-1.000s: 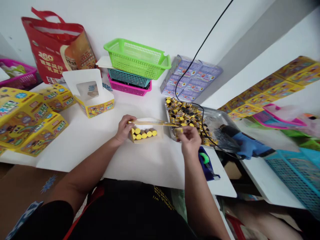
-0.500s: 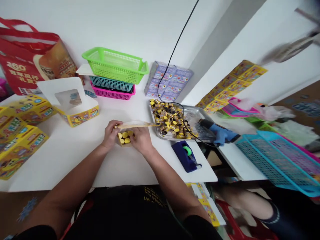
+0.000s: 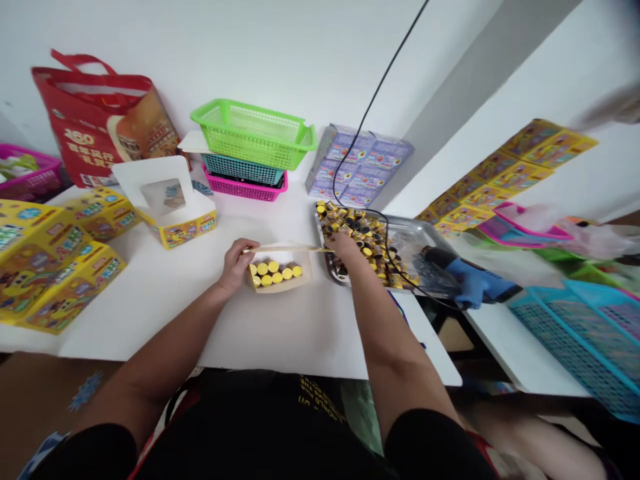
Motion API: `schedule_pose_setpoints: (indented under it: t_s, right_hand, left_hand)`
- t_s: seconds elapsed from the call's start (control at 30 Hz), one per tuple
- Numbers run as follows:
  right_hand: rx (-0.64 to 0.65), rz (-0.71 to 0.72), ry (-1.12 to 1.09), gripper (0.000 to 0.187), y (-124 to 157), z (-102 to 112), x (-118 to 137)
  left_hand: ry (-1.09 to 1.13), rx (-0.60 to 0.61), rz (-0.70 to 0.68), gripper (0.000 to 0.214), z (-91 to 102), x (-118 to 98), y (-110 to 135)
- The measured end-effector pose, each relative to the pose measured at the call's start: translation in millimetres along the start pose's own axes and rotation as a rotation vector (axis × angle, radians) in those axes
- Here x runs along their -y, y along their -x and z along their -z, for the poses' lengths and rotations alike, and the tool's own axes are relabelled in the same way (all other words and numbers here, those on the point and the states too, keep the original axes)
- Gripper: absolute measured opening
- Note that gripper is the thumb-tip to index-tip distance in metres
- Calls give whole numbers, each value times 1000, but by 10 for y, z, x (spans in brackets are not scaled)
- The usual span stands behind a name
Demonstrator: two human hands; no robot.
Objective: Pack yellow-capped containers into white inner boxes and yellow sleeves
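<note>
An open carton [image 3: 281, 288] rests on the white table, its lid raised. Several small yellow-capped cylinders [image 3: 273, 267] stand in it, mostly toward the left. My left hand [image 3: 238, 264] is closed on the carton at its upper left corner, by the raised lid. My right hand [image 3: 345, 245] reaches over the left part of a metal tray [image 3: 334, 272], among a heap of loose yellow and dark cylinders [image 3: 367, 233]. Its fingertips are hidden there, so I cannot tell whether they grip one.
Yellow printed boxes [image 3: 55, 267] and an open window-lid box [image 3: 187, 227] stand at left. Stacked baskets [image 3: 255, 137] and purple boxes [image 3: 357, 163] line the wall. A blue heat-gun-like tool [image 3: 470, 277] lies right of the tray, its black cable [image 3: 379, 83] hanging across.
My right hand has left the carton and moved right to the heap in the tray. The row of cylinders in the carton is now uncovered. My left hand stays at the carton's corner.
</note>
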State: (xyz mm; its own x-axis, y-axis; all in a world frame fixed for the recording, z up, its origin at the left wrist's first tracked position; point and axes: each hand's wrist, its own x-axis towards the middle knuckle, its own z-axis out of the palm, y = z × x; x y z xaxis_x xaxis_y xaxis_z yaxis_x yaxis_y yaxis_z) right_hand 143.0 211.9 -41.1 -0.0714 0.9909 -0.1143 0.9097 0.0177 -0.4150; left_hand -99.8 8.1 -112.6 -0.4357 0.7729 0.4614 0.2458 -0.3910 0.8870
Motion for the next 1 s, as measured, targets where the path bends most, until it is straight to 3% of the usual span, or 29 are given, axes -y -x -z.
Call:
schedule_pose_setpoints:
  t_s: [0.1, 0.2, 0.27, 0.33, 0.43, 0.5, 0.6, 0.67, 0.77, 0.83, 0.93, 1.0]
  right_hand:
    - [17, -15, -33, 13, 103, 59, -127]
    - [-187, 11, -324, 21, 416, -10, -368]
    - [-332, 183, -646, 29, 732, -157, -478]
    - [-347, 462, -804, 35, 1067, -351, -467]
    - [-274, 794, -556, 35, 1402, -614, -191]
    - [-262, 854, -240, 35, 1443, -719, 89]
    - [-217, 780, 132, 38, 1358, -769, 432]
    - [-190, 759, 215, 34, 1337, -755, 508]
    - [-227, 791, 196, 24, 1415, -688, 346]
    - [-330, 749, 129, 22, 1438, -610, 106]
    - [-537, 444, -3, 24, 1233, -445, -269]
    - [-529, 131, -9, 22, 946, -338, -424]
  left_hand:
    - [-14, 7, -6, 35, 0, -6, -6]
    - [-3, -6, 17, 34, -17, 2, -1]
    - [8, -23, 48, 33, -31, 9, 7]
    - [18, -34, 72, 32, -40, 11, 16]
    - [10, -28, 76, 33, -38, 2, 24]
    - [-4, -12, 53, 33, -27, -9, 24]
    - [-11, 0, 7, 33, -8, -13, 19]
    - [-1, -3, -1, 31, -1, 3, 14]
    - [21, -14, 13, 31, 0, 46, 8]
    - [26, -25, 35, 32, -6, 69, 8]
    - [35, -42, 68, 33, -19, 78, 12]
    - [31, -50, 66, 33, -26, 73, 15]
